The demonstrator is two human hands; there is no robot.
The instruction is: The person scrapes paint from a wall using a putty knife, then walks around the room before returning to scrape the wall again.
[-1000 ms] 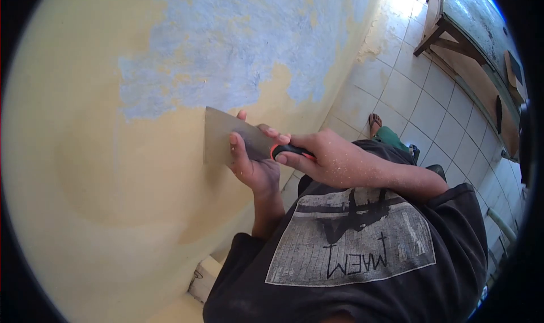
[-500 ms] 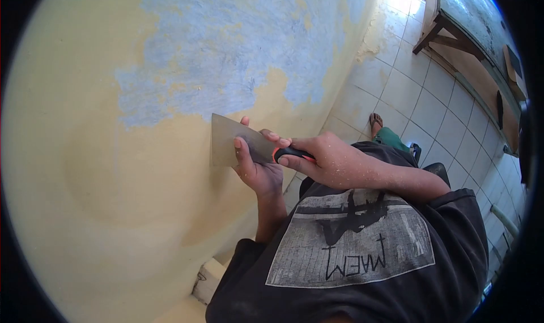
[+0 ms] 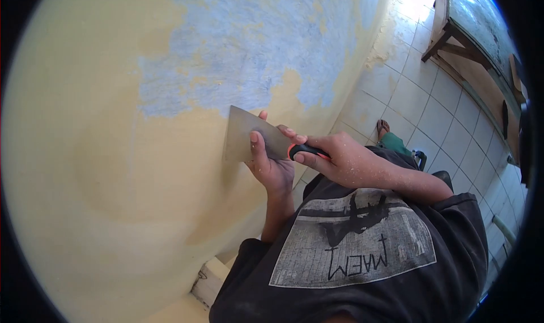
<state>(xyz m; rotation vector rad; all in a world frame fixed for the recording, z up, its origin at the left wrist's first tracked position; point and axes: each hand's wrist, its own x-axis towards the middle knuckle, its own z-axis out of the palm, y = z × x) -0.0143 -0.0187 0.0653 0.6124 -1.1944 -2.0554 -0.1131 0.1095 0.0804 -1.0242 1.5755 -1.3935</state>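
Note:
A wide putty knife (image 3: 239, 137) with a flat metal blade and a black and red handle is held in both hands, its broad edge against or right at the wall (image 3: 170, 170). My right hand (image 3: 334, 159) wraps round the handle, with pale specks of dust on its skin. Lower on the blade, my left hand (image 3: 269, 164) pinches the metal, thumb on the near face and fingers behind it. The blade's upper corner overlaps the lower border of a blue patch (image 3: 226, 68), where the yellowish top coat is gone.
To the right, a table (image 3: 481, 23) with wooden legs stands on the white tiled floor (image 3: 416, 93). Pale debris (image 3: 381, 48) lies along the foot of the wall. A whitish block-like object (image 3: 211, 280) sits at the lower left, beside my dark T-shirt (image 3: 351, 255).
The view has shifted slightly, so wall, knife and both hands appear a little further right. Both hands keep the same hold, and the blue patch looks the same.

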